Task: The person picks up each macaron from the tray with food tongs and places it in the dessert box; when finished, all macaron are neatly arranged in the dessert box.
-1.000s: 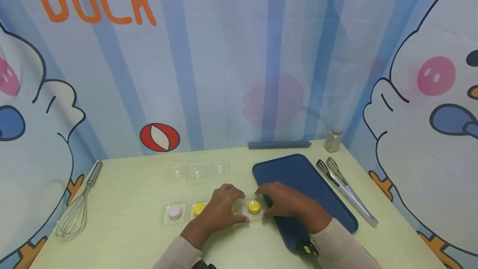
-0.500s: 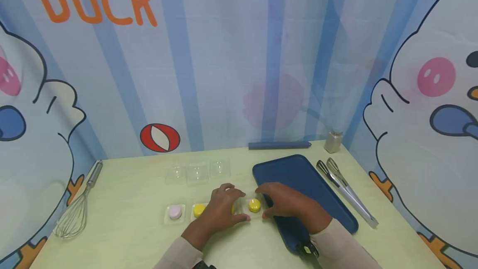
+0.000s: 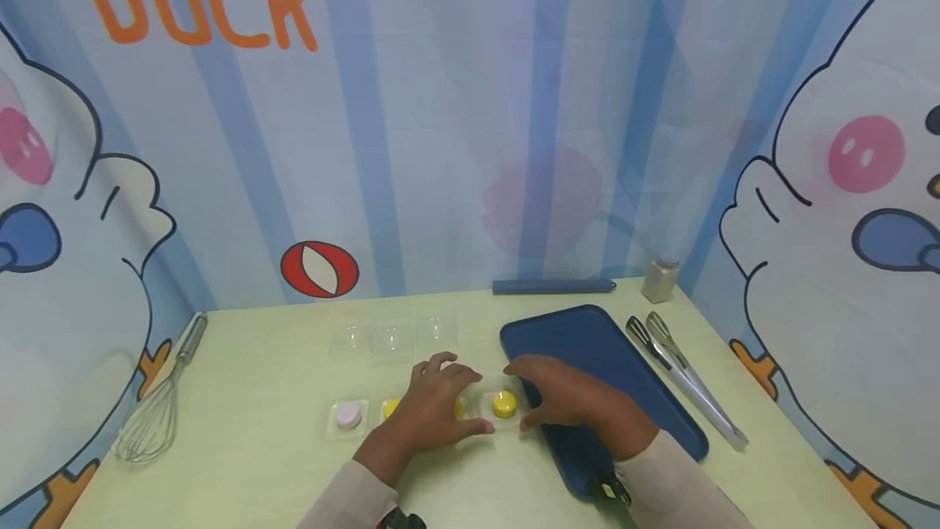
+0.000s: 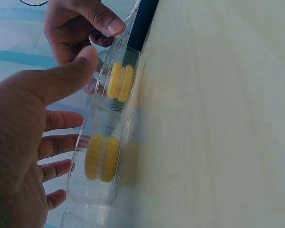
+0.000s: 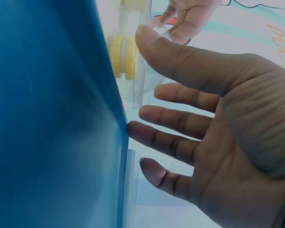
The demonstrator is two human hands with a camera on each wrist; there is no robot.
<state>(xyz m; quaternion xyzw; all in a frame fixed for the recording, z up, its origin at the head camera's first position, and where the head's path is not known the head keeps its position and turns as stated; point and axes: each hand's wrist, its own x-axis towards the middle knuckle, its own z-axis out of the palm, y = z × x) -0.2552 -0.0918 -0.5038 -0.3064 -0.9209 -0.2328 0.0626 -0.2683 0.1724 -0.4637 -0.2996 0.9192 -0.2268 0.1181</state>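
Note:
Both hands flank a small clear plastic box [image 3: 505, 424] holding a yellow macaron [image 3: 503, 404]. My left hand [image 3: 436, 406] has its thumb and forefinger spread, tips right at the box's left corners. The fingers of my right hand [image 3: 561, 393] are likewise spread, tips at the right corners and partly over the blue tray. In the left wrist view, another boxed yellow macaron [image 4: 102, 158] sits in front of the left fingers. A clear rounded plastic piece [image 5: 154, 80] shows at the box's upper side in the right wrist view.
A boxed pink macaron [image 3: 348, 415] stands at the left of the row. Clear domed plastic pieces [image 3: 392, 339] lie behind. The blue tray [image 3: 587, 341], tongs [image 3: 686, 382], whisk [image 3: 161, 406], blue rod [image 3: 554, 287] and metal shaker [image 3: 659, 281] surround the work area.
The hands stay in nearly the same pose around the box. The head view has shifted slightly, and the yellow macaron between the hands sits a little farther back.

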